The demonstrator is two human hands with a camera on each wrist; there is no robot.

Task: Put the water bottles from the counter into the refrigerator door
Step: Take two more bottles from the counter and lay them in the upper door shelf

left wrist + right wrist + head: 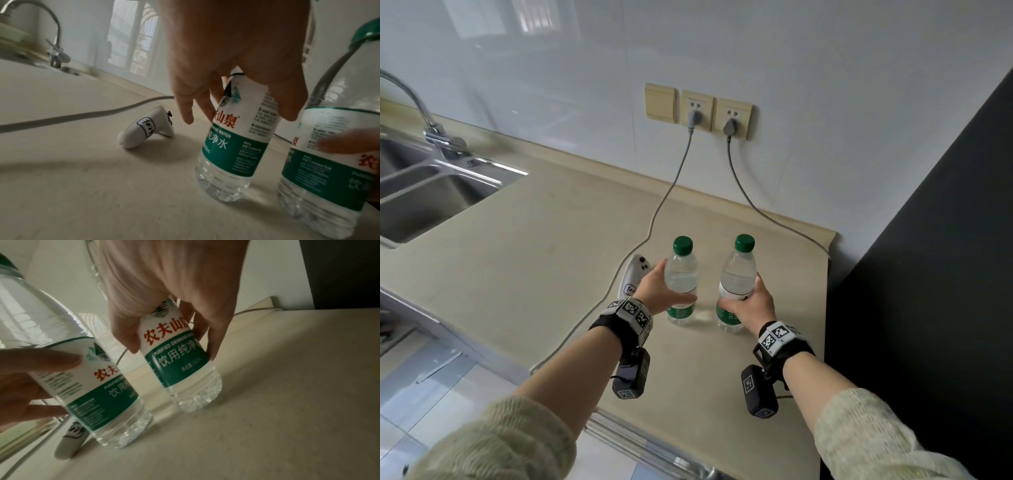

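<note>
Two clear water bottles with green caps and green-and-white labels stand close together on the beige counter (534, 257). My left hand (654, 291) grips the left bottle (681, 274) around its middle. In the left wrist view the left hand (236, 56) has its thumb on the left bottle's (236, 138) label and its fingers behind. My right hand (751, 303) grips the right bottle (738, 274), which leans slightly. The right wrist view shows the right hand (174, 280) with its fingers curled round the right bottle's (180, 361) label. Both bases sit at the counter surface.
A white controller (633, 277) with a handwritten label lies just left of the left bottle. Two grey cables (654, 222) run from the wall sockets (698, 109) across the counter. A steel sink (431, 192) is far left. A dark tall panel (928, 274) bounds the counter's right end.
</note>
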